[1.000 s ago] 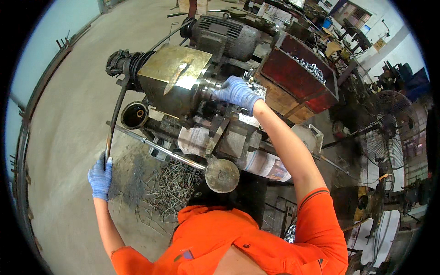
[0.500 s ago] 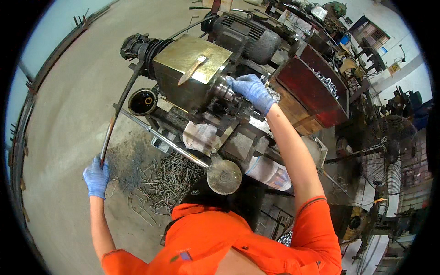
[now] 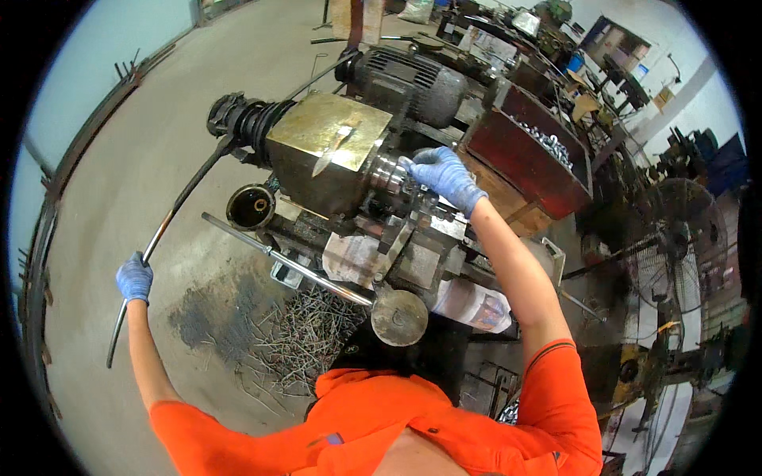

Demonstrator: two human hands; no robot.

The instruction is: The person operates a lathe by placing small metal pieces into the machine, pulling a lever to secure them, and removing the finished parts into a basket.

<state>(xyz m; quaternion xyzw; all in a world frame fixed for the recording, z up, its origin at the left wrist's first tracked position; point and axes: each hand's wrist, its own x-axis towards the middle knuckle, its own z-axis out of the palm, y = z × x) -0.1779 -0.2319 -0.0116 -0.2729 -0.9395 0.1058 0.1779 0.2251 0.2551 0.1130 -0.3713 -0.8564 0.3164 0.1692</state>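
My left hand (image 3: 135,279), in a blue glove, is wrapped round a long metal lever (image 3: 162,230). The lever slopes up to the black pulley end of the machine, and its free end sticks out below my fist. My right hand (image 3: 444,176), gloved the same way, is closed beside the shiny round chuck (image 3: 386,174) on the machine's headstock (image 3: 317,178). Its thumb and fingertips are pressed together near the chuck's face; whatever is between them is too small to make out. A brass-coloured cover (image 3: 329,131) tops the headstock, with a pale-handled flat tool (image 3: 333,151) lying on it.
A second bar (image 3: 302,274) with a round disc (image 3: 399,317) crosses in front of me. A round cup (image 3: 251,206) sits at the machine's left. Thin metal rods (image 3: 305,341) lie heaped on the floor. A red bin (image 3: 524,151) of metal parts and a motor (image 3: 413,83) stand beyond.
My left hand has swung the lever outward to the left and up, and more of its end now shows below the fist. My right hand stays by the chuck.
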